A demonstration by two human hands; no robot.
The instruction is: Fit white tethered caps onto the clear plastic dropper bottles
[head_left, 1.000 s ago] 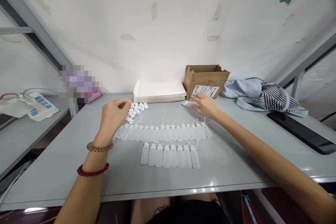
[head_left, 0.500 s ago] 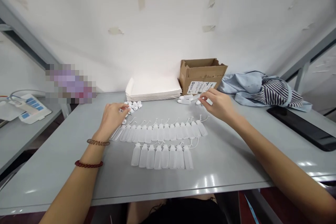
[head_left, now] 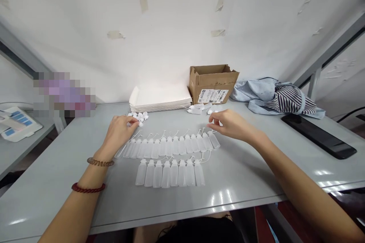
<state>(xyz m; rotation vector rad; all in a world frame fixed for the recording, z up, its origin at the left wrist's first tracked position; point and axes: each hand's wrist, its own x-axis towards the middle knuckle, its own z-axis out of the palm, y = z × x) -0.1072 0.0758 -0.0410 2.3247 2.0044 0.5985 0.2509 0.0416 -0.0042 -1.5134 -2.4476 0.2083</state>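
My left hand (head_left: 121, 132) is at the left end of the back row, its thumb and fingers pinched on a small white cap (head_left: 140, 124). Behind its fingertips lies a small pile of white caps (head_left: 138, 115). My right hand (head_left: 229, 124) hovers by the right end of that row, fingers curled together; whether anything small is between them is hidden. Translucent squeeze bottles with thin strap-like pieces at their necks lie side by side: a longer back row (head_left: 169, 146) and a shorter front row (head_left: 170, 174).
Several loose bottles (head_left: 196, 111) and white caps (head_left: 210, 112) lie before an open cardboard box (head_left: 213, 79). Left of it is a stack of white envelopes (head_left: 159, 98). A light blue and striped cloth (head_left: 273, 93) and a black phone (head_left: 318, 136) occupy the grey table's (head_left: 242, 174) right side.
My right hand has come away from the loose caps near the box, towards the right end of the back row. My left fingers have closed at the edge of the cap pile. The view has shifted slightly.
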